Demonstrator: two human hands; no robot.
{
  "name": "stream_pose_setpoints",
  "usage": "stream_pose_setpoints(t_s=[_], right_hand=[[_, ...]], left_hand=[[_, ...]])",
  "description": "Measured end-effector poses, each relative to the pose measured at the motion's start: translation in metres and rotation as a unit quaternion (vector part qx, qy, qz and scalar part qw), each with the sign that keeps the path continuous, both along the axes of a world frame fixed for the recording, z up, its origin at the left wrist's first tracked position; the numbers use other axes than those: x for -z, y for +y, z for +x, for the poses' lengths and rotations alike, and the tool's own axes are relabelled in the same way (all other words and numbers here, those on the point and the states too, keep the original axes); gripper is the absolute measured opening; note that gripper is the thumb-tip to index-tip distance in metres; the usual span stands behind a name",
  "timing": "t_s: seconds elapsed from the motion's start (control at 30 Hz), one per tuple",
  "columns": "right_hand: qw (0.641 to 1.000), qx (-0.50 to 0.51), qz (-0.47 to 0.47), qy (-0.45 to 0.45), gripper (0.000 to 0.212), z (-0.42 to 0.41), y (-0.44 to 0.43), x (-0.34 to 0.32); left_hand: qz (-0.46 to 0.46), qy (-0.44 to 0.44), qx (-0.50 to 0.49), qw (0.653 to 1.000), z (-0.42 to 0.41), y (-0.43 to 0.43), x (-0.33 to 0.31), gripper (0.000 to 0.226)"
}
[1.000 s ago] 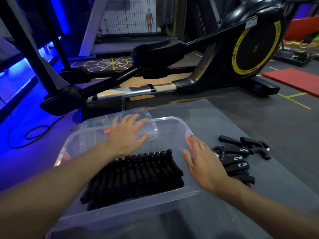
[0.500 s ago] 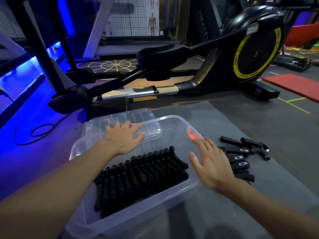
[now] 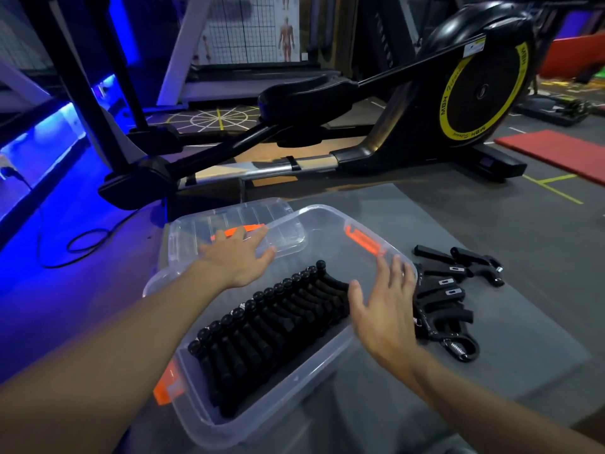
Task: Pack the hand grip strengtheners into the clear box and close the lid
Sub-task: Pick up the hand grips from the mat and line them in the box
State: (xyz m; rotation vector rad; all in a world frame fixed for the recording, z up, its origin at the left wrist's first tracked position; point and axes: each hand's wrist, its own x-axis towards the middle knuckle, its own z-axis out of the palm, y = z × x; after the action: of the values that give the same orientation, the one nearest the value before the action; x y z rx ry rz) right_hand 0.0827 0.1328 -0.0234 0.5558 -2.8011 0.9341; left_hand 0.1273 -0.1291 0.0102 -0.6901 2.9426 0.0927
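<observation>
Grey mat (image 3: 491, 371): clear box (image 3: 262, 417) turned further; left hand (image 3: 235, 257) flat on lid (image 3: 288, 237), right hand (image 3: 383, 309) fingers (image 3: 396, 273) spread open.

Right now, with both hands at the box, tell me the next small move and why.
Probably swing the right hand over to the loose strengtheners on the mat and grip one. Several lie there unpacked beside the clear box, which has room past its packed row, so the lid under the flat left hand should wait.
</observation>
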Motion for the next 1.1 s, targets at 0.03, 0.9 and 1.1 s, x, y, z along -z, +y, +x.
stream_pose_setpoints(t_s=[0.03, 0.9, 1.1], right_hand=[[1.0, -0.014, 0.0, -0.002, 0.076, -0.006, 0.003, -0.001], [0.969, -0.212, 0.063, -0.113, 0.099, -0.064, -0.004, -0.018], [0.957, -0.266, 0.076, -0.084, 0.092, -0.09, -0.008, -0.018]], left_hand=[[0.001, -0.005, -0.007, 1.0, 0.002, 0.001, 0.0, 0.066], [-0.141, 0.011, -0.007, 0.99, 0.053, 0.029, 0.005, 0.09], [-0.156, -0.023, -0.011, 0.987, 0.051, 0.038, -0.017, 0.067]])
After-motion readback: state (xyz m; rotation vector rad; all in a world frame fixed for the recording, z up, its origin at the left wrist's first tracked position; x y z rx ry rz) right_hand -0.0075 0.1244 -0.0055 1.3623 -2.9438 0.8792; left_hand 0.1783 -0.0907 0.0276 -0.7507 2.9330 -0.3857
